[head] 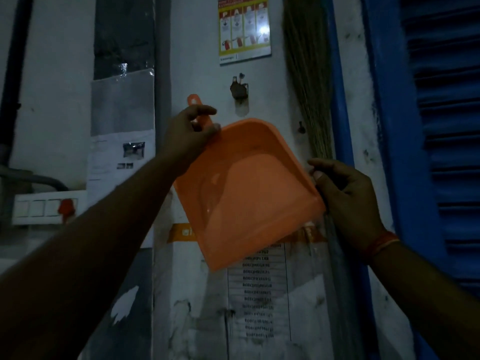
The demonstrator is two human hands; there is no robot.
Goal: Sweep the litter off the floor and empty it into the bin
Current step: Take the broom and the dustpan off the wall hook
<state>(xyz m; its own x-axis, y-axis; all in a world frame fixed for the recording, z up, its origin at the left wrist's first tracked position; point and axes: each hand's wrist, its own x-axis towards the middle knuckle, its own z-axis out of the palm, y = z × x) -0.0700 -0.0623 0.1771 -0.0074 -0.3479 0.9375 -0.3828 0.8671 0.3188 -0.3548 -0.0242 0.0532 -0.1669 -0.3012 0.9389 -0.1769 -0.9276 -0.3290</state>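
Observation:
An orange plastic dustpan (246, 188) is held up against the white wall, its handle pointing up and left, its open mouth facing down. My left hand (188, 136) grips the handle where it joins the pan. My right hand (342, 198) pinches the pan's right rim near the lower corner. A grass broom (309, 81) hangs on the wall just right of the pan, bristles upward. No litter or bin is in sight.
A wall hook (239, 90) sticks out just above the pan, under a fire-extinguisher poster (244, 29). A blue louvred shutter (441, 126) fills the right side. A switch panel (44, 207) and taped papers (119, 157) are on the left. A printed list (258, 292) hangs below.

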